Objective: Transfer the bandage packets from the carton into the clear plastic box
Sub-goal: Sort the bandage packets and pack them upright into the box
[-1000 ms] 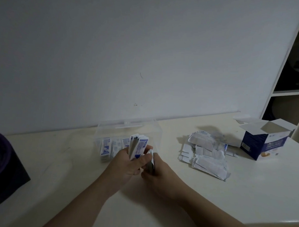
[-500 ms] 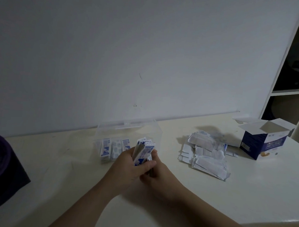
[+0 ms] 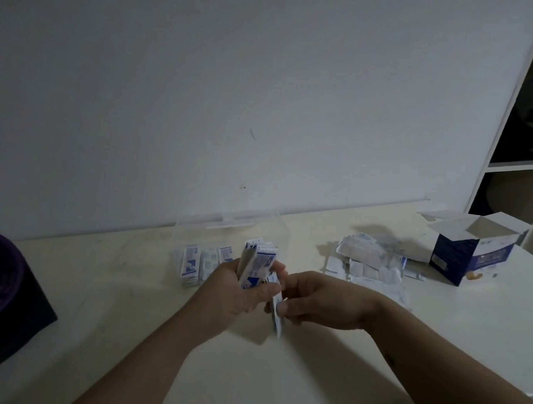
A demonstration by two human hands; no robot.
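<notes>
Lower centre: right hand [image 3: 325, 299] pinches a single packet [image 3: 277, 315]; left hand [image 3: 234, 292] grips a fanned stack [image 3: 258, 262]. Risk: the uneven stack slips and scatters. Behind, the clear plastic box [image 3: 227, 220] holds stored packets [image 3: 192, 264]; loose pile [image 3: 366, 261] and open carton [image 3: 470, 256] lie right.

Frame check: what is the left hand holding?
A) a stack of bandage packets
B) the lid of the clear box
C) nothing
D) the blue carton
A: the left hand grips a stack of bandage packets upright in front of the clear plastic box, while the right hand pinches a single packet.
</notes>
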